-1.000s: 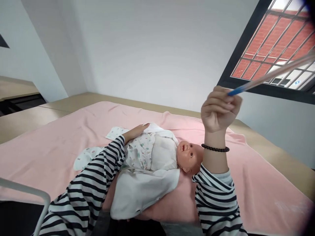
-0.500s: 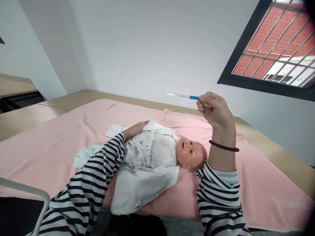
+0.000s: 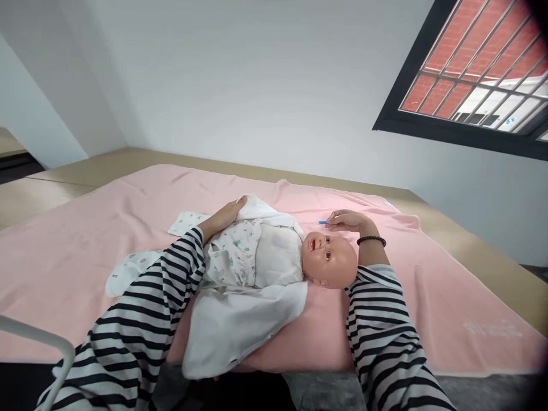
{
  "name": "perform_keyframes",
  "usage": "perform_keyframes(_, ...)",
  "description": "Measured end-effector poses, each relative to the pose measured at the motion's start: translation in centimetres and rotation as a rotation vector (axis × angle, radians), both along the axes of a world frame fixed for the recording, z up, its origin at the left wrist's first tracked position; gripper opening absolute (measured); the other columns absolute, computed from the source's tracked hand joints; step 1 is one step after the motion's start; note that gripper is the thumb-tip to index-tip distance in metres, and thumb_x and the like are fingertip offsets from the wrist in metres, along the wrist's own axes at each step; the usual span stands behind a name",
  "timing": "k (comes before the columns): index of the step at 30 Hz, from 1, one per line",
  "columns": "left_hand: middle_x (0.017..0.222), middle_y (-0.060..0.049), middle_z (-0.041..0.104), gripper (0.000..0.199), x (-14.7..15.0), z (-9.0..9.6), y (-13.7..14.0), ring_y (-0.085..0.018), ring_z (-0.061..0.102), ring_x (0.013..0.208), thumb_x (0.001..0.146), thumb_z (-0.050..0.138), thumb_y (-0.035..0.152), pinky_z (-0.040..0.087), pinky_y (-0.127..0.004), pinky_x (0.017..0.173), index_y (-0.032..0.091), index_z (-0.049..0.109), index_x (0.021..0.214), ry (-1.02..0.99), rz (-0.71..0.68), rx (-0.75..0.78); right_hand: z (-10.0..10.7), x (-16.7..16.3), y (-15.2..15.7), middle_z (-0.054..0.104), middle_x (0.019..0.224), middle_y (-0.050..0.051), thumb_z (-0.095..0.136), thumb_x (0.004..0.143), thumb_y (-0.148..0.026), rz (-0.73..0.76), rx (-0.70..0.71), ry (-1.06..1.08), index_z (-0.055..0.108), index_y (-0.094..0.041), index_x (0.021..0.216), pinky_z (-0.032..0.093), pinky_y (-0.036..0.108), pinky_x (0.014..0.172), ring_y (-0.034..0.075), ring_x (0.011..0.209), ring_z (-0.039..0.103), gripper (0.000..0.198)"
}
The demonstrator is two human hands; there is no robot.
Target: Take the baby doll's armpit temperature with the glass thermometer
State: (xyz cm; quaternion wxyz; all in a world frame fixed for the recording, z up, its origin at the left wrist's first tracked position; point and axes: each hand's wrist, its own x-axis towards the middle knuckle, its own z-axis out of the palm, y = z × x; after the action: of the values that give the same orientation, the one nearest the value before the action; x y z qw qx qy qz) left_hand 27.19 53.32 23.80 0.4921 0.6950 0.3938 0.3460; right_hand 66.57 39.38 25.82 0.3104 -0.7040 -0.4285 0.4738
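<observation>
A baby doll lies on its back, head to the right, with a white shirt spread open around its pale body and patterned pants on its lower half. My left hand reaches across the doll's far side, its fingers closed at the upper edge of the shirt; the fingertips are partly hidden. Beyond the doll's head, my right hand is low over the blanket. It pinches the blue end of a thin glass thermometer, whose clear tip points left toward the doll's far shoulder.
A pink blanket covers most of the wooden table. Behind it rises a white wall, with a barred window at upper right. A pale metal rail stands at the lower left.
My right hand has come down from in front of the wall to the blanket beyond the doll's head, still holding the thermometer. My left hand stays at the shirt. The view has shifted slightly.
</observation>
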Motion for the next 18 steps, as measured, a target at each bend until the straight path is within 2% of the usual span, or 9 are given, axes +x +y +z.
perform_keyframes(3, 0.095, -0.009, 0.080, 0.060, 0.1, 0.0, -0.2, -0.028, 0.073, 0.099, 0.088, 0.063, 0.072, 0.059, -0.034, 0.091, 0.015, 0.075, 0.102, -0.087, -0.015, -0.074, 0.3, 0.1, 0.4, 0.068, 0.106, 0.006, 0.068, 0.099, -0.027, 0.061, -0.114, -0.114, 0.067, -0.010, 0.105, 0.060, 0.029, 0.084, 0.013, 0.094, 0.066, 0.018)
perform_keyframes(6, 0.093, -0.008, 0.079, 0.052, 0.3, 0.0, -0.2, -0.024, 0.073, 0.089, 0.087, 0.069, 0.064, 0.059, -0.031, 0.082, 0.015, 0.072, 0.105, -0.216, -0.038, -0.147, 2.5, -0.2, 0.3, 0.068, 0.105, 0.008, 0.074, 0.091, -0.020, 0.053, -0.137, -0.293, 0.069, -0.010, 0.097, 0.057, 0.030, 0.082, 0.014, 0.091, 0.064, 0.013)
perform_keyframes(9, 0.092, -0.006, 0.077, 0.041, 0.2, 0.1, -0.1, -0.020, 0.073, 0.083, 0.083, 0.076, 0.049, 0.059, -0.027, 0.078, 0.016, 0.070, 0.105, -0.339, -0.101, -0.242, 6.3, -1.7, -0.7, 0.070, 0.113, 0.009, 0.079, 0.083, -0.021, 0.042, 0.003, -0.459, 0.074, -0.015, 0.094, 0.051, 0.030, 0.083, 0.017, 0.098, 0.062, 0.013)
perform_keyframes(12, 0.090, -0.004, 0.076, 0.034, -0.1, 0.4, -0.1, -0.019, 0.073, 0.081, 0.079, 0.078, 0.041, 0.060, -0.028, 0.078, 0.017, 0.070, 0.101, -0.421, -0.188, -0.316, 10.1, -5.2, -2.5, 0.068, 0.128, 0.003, 0.075, 0.087, -0.038, 0.078, 0.257, -0.534, 0.073, -0.025, 0.110, 0.047, 0.028, 0.090, 0.017, 0.111, 0.060, 0.026)
perform_keyframes(13, 0.088, -0.004, 0.076, 0.032, -0.3, 0.5, -0.1, -0.019, 0.073, 0.081, 0.078, 0.078, 0.040, 0.060, -0.029, 0.079, 0.018, 0.069, 0.098, -0.438, -0.220, -0.331, 10.9, -6.7, -3.1, 0.068, 0.128, 0.003, 0.075, 0.087, -0.041, 0.086, 0.326, -0.570, 0.072, -0.025, 0.110, 0.047, 0.029, 0.091, 0.018, 0.112, 0.061, 0.029)
perform_keyframes(15, 0.087, -0.004, 0.077, 0.030, -0.7, 0.7, 0.0, -0.023, 0.075, 0.088, 0.074, 0.080, 0.041, 0.061, -0.035, 0.083, 0.019, 0.068, 0.091, -0.460, -0.293, -0.329, 11.9, -10.0, -4.1, 0.066, 0.131, 0.005, 0.076, 0.085, -0.042, 0.190, 0.403, -0.721, 0.068, -0.023, 0.116, 0.048, 0.029, 0.087, 0.020, 0.115, 0.062, 0.037)
perform_keyframes(18, 0.086, -0.007, 0.078, 0.030, -1.3, 1.0, 0.0, -0.034, 0.075, 0.106, 0.068, 0.084, 0.042, 0.061, -0.047, 0.092, 0.020, 0.068, 0.079, -0.445, -0.390, -0.266, 11.4, -14.8, -4.3, 0.063, 0.137, 0.009, 0.075, 0.086, -0.030, 0.412, 0.389, -0.947, 0.057, -0.020, 0.134, 0.049, 0.027, 0.081, 0.019, 0.109, 0.064, 0.052)
